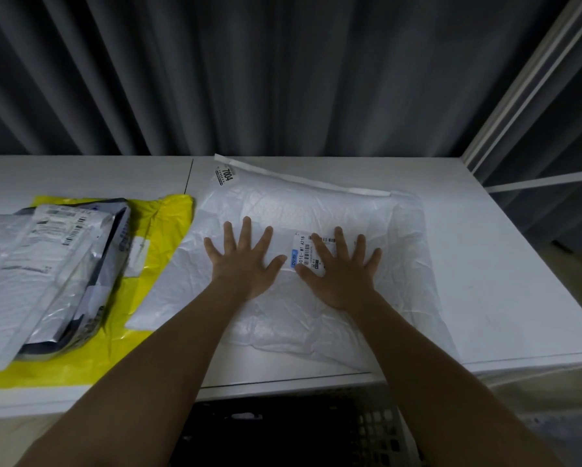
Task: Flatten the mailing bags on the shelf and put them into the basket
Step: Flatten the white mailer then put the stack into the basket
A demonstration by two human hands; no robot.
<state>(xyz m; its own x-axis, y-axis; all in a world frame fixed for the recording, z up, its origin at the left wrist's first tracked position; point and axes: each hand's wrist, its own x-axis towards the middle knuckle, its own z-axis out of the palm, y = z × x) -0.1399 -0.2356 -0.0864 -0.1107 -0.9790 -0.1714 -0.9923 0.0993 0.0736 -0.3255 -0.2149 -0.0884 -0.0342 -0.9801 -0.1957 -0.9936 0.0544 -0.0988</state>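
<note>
A large white mailing bag (320, 210) lies spread on the white shelf (505, 284), wrinkled, with a shipping label near its middle. My left hand (244, 256) presses flat on the bag, fingers spread. Beside it my right hand (342, 267) presses flat too, its fingers partly covering the label. A yellow mailing bag (163, 230) lies to the left, under a pile of grey and silver mailing bags (47, 271). The dark plastic basket (296, 433) sits below the shelf's front edge, between my forearms.
A dark pleated curtain hangs behind the shelf. A white shelf post (525, 92) rises at the right rear corner. Bare shelf surface shows at the right of the white bag and at the far left rear.
</note>
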